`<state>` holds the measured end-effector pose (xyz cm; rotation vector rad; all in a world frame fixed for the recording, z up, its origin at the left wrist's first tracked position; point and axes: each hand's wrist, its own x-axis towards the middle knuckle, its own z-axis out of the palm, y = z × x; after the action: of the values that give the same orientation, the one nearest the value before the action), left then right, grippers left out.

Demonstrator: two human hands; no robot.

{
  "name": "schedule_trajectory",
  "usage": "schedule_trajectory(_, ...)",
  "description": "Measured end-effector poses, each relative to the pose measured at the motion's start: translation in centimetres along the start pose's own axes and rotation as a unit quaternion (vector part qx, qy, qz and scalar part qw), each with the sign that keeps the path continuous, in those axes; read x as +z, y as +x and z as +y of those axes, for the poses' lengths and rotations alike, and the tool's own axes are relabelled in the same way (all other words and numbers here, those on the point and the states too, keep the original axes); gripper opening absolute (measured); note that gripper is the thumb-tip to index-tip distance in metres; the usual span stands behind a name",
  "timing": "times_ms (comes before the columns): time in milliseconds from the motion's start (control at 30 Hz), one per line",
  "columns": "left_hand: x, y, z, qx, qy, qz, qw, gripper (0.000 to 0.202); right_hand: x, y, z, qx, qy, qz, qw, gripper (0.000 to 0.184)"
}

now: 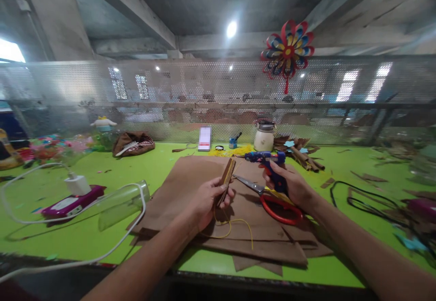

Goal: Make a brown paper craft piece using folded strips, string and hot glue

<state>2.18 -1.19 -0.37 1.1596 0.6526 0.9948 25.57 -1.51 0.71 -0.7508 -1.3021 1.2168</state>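
My left hand [211,199] is closed around a narrow folded strip of brown paper [227,174], held tilted up, with yellow string along it. A loose end of the yellow string [247,226] trails below onto the paper. My right hand [289,182] grips a blue glue gun [277,174] by its handle, its nozzle pointing left, close to the top of the strip. Scissors with red handles [282,214] lie just under the glue gun, blades toward my left hand. Beneath both hands spreads a stack of brown paper sheets [184,187].
On the green table [119,169] stand a phone [205,138], a small blue pot [233,143] and a white jar [264,137]. Left are a clear cylinder [119,208], a purple power strip [73,203] and a white cable [143,201]. A black cord [361,205] lies right.
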Motion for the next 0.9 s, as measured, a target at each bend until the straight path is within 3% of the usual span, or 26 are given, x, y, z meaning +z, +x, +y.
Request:
schedule_trajectory(133, -0.09, 0.04, -0.15, 0.007, 0.0, -0.005, 1.0, 0.022, 0.35, -0.09, 0.13, 0.01, -0.004, -0.025, 1.0, 0.027)
schedule_trajectory(433, -0.01, -0.06, -0.04, -0.006, -0.008, -0.005, 1.0, 0.021, -0.2, 0.22, 0.31, -0.01, -0.022, 0.001, 1.0, 0.027)
schedule_trajectory(900, -0.15, 0.14, -0.04, -0.001, -0.023, -0.007, 1.0, 0.018, 0.73, -0.41, 0.71, 0.011, -0.077, -0.03, 0.997, 0.028)
